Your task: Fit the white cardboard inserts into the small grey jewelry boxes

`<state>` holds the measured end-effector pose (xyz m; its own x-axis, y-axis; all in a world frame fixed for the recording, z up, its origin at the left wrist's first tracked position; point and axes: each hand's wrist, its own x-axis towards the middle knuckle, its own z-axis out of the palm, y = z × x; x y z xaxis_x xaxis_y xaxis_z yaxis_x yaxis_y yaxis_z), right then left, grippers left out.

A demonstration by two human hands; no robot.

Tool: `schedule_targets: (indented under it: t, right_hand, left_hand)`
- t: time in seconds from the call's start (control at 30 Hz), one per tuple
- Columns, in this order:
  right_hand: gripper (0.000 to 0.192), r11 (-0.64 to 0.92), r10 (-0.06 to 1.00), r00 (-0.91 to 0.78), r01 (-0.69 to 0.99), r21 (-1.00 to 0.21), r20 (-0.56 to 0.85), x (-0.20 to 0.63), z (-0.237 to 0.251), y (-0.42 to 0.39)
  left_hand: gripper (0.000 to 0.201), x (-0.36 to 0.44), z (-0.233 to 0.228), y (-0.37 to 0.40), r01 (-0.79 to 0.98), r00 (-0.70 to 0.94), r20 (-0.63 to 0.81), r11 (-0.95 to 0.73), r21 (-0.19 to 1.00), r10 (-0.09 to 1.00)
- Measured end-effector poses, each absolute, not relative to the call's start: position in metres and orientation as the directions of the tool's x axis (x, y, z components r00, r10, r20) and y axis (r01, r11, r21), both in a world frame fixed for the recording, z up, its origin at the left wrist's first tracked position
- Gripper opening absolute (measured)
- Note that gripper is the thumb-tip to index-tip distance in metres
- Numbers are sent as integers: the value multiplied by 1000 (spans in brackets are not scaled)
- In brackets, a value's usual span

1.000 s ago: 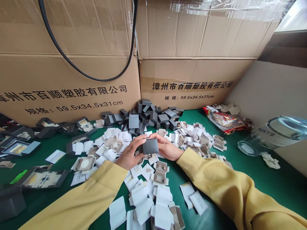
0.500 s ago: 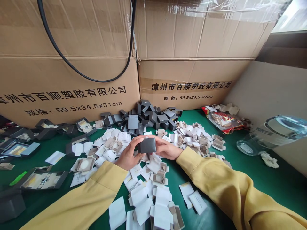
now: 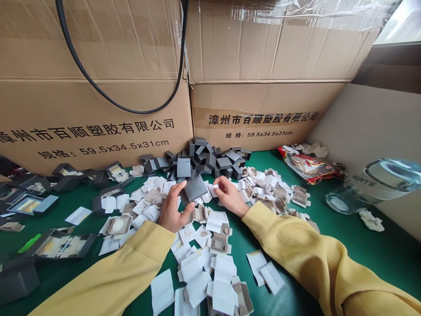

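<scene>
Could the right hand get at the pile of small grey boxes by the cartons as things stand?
Probably yes: the right hand lies just before the pile of small grey boxes, with only loose white cards between; the left hand holds one grey box.

My left hand grips a small dark grey box, tilted, fingers curled round its left side. My right hand sits just beside it, fingertips pinching at white paper cards on the green table. A pile of grey boxes lies against the cardboard cartons at the back edge. A clear plastic jar lies on its side near the right edge.
</scene>
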<state>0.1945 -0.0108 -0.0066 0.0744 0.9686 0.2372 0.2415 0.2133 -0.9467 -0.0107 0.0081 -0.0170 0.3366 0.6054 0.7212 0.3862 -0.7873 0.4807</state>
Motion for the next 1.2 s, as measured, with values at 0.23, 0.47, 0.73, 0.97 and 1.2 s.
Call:
schedule_targets:
  t: [0.23, 0.47, 0.73, 0.97, 1.2]
  right_hand:
    - [22, 458, 841, -102, 656, -600, 531, 193, -14, -15]
    - [14, 458, 870, -201, 668, -587, 451, 193, -17, -12]
    - [14, 453, 879, -232, 681, -575, 418, 194, -19, -11]
    - [15, 448, 880, -230, 691, -567, 415, 194, -18, -12]
    - [15, 446, 883, -244, 701, -557, 401, 194, -17, -12]
  left_hand:
    - [59, -11, 8, 15, 556, 93, 683, -607, 568, 725]
    - [53, -17, 58, 39, 735, 23, 487, -345, 584, 873]
    - [63, -12, 54, 73, 701, 97, 463, -391, 597, 881]
    - [82, -16, 45, 79, 745, 83, 273, -241, 622, 959]
    - [79, -31, 57, 84, 850, 86, 373, -263, 455, 924]
